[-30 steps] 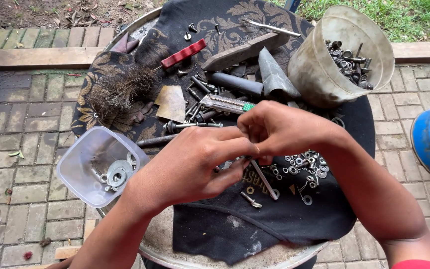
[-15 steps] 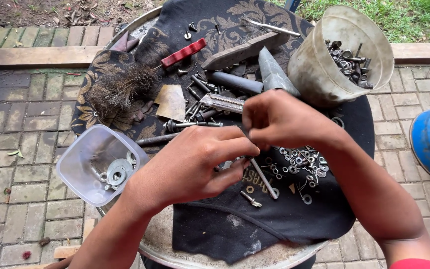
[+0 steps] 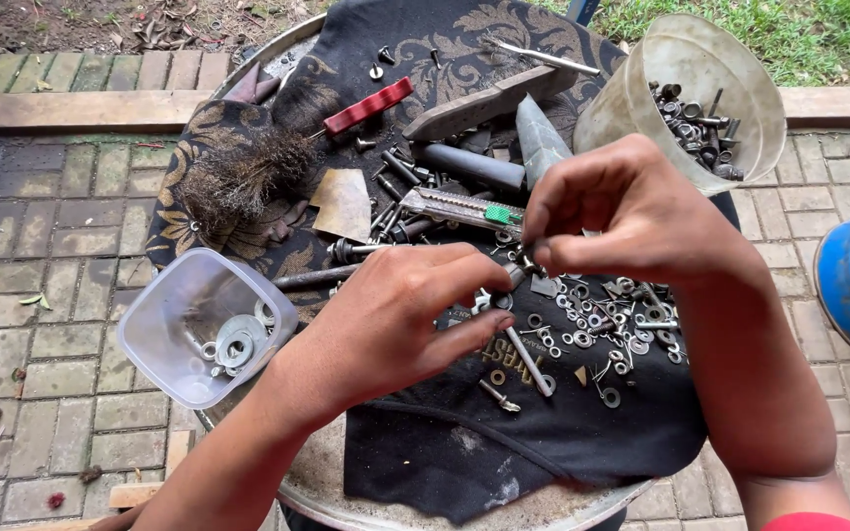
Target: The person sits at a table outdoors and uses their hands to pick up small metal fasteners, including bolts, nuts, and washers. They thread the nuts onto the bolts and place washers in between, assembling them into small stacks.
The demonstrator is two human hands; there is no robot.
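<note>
Left hand [image 3: 400, 320] and right hand [image 3: 627, 211] pinched together on small bolt [image 3: 521, 264] above round tabletop [image 3: 317, 472] centre, bolt mostly hidden, long axis indeterminable, loose washers [image 3: 607, 324] beneath.

Two hands [image 3: 395, 315], two clear tubs [image 3: 204, 329], one wire brush [image 3: 277, 157], one utility knife [image 3: 459, 208]

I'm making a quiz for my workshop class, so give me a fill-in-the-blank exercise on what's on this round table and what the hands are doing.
1. The small clear tub at the table's edge, beside the left hand, holds a few metal ____.
2. The wire brush has a ____ handle.
3. The right hand pinches a small metal part between its ____.
4. The loose nuts and washers lie on a ____ cloth.

Missing words: washers; red; fingers; black
</note>
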